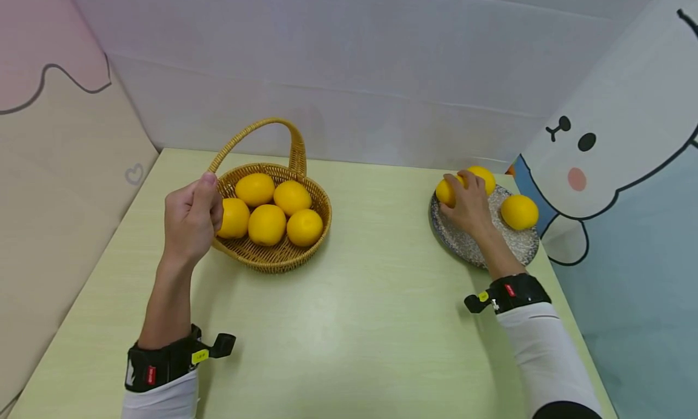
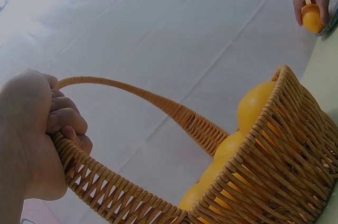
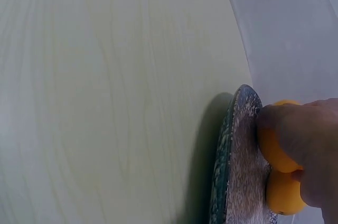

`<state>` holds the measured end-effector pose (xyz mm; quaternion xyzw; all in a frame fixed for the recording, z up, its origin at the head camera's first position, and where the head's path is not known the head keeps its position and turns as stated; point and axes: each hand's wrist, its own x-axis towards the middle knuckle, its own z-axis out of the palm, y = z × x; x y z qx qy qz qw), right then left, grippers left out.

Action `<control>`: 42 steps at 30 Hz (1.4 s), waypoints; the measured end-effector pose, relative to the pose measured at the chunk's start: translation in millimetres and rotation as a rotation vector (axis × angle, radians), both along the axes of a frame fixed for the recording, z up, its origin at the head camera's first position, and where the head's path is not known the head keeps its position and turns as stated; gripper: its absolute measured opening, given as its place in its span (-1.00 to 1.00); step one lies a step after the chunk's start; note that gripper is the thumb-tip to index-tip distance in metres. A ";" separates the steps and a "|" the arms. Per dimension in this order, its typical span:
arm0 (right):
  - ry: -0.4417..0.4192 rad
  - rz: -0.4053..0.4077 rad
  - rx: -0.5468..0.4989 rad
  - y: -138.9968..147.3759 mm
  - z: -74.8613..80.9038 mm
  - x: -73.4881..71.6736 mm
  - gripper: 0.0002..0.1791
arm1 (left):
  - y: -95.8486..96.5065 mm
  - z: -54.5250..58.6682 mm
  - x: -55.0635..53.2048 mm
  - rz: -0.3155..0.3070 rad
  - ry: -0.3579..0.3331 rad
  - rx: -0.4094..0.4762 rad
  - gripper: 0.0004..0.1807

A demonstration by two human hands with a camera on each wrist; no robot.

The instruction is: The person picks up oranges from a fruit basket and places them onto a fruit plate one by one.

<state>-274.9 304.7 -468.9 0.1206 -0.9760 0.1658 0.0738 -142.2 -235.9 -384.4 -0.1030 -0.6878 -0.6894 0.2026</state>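
My left hand (image 1: 189, 216) grips the arched handle (image 2: 142, 94) of a woven wicker basket (image 1: 275, 261) at the left of the table. Several yellow-orange fruits (image 1: 266, 225), round like oranges, lie inside it. Over at the right, my right hand (image 1: 470, 206) holds an orange (image 1: 445, 193) between thumb and fingers, above the left part of a speckled grey plate (image 1: 455, 240). A second orange (image 1: 483, 178) is at the plate's far side, just behind the fingers, and a third orange (image 1: 520, 212) sits toward its right edge. In the right wrist view the hand covers much of the held orange (image 3: 275, 152).
A pale wooden table (image 1: 349, 322) carries both basket and plate, with a wide stretch of its surface between them. A whitish cloth wall (image 1: 349, 74) rises along the back edge. Printed panels stand at the left and right, the right panel (image 1: 627, 183) close to the plate.
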 end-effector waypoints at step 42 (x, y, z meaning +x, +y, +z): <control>0.074 0.091 0.004 -13.0 31.5 3.1 -0.15 | -0.7 0.3 0.9 0.013 -0.023 -0.019 -0.30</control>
